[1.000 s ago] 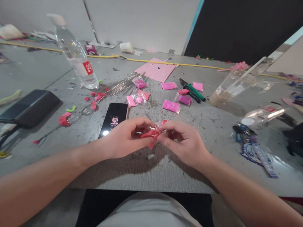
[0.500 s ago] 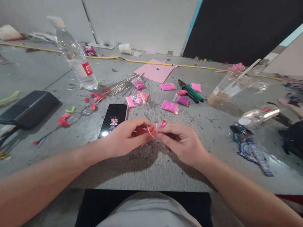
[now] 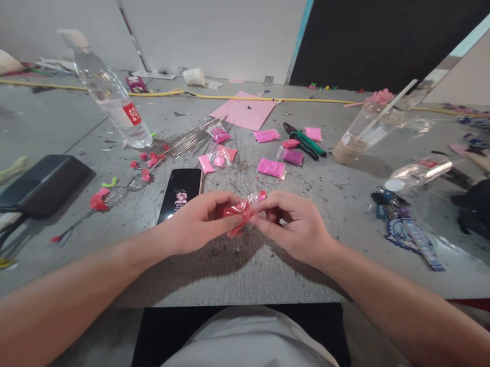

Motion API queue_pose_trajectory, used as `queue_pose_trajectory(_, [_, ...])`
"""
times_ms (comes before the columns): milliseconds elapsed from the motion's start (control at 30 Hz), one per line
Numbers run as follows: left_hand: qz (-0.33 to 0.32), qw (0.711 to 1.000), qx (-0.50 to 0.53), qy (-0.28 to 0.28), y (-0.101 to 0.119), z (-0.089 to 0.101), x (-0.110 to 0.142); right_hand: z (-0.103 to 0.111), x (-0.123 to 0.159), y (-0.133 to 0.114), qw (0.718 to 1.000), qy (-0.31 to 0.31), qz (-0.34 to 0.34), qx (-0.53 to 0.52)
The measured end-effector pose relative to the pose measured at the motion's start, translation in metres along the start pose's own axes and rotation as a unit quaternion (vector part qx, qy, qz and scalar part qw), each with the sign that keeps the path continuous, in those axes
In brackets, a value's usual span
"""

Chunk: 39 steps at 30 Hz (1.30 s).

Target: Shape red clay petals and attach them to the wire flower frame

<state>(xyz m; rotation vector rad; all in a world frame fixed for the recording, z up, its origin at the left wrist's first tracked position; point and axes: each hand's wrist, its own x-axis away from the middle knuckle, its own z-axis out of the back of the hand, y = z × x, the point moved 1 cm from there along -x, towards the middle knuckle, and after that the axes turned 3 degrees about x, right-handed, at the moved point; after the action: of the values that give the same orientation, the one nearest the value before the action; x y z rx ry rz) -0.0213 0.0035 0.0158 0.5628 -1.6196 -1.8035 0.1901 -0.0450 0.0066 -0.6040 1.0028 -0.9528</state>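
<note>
Both my hands meet just above the grey table (image 3: 266, 270), near its front edge. My left hand (image 3: 195, 222) and my right hand (image 3: 295, 225) pinch a small clear packet of red material (image 3: 236, 210) between their fingertips. The packet is crumpled and partly hidden by my fingers. A black phone (image 3: 180, 189) with a lit screen lies just left of my left hand. Several pink packets (image 3: 272, 167) lie beyond my hands.
A tilted water bottle (image 3: 111, 101) stands at the back left, a black case (image 3: 40, 181) at the left. Red bits (image 3: 147, 161), green-handled pliers (image 3: 305, 143), a pink sheet (image 3: 245, 111), a plastic cup with a straw (image 3: 363, 134), a lying bottle (image 3: 418, 173) and keys (image 3: 392, 215) surround them.
My hands keep working the red packet and have stayed close together; the view has shifted slightly, so everything sits a little higher and to the left.
</note>
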Motion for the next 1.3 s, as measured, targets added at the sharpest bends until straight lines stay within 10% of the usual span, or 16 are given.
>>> queue_pose_trajectory(733, [0.069, 0.997, 0.030, 0.003, -0.008, -0.008, -0.002, 0.000, 0.001, -0.005, 0.977, -0.189, 0.010, 0.103])
queue_pose_trajectory(1000, [0.010, 0.997, 0.057, 0.057, 0.005, -0.001, -0.002, 0.000, 0.001, 0.000, 0.995, 0.005, 0.076, 0.065])
queue_pose_trajectory(1300, [0.005, 0.993, 0.114, 0.028, 0.005, -0.006, 0.003, 0.001, 0.004, -0.005, 0.995, 0.025, 0.083, 0.059])
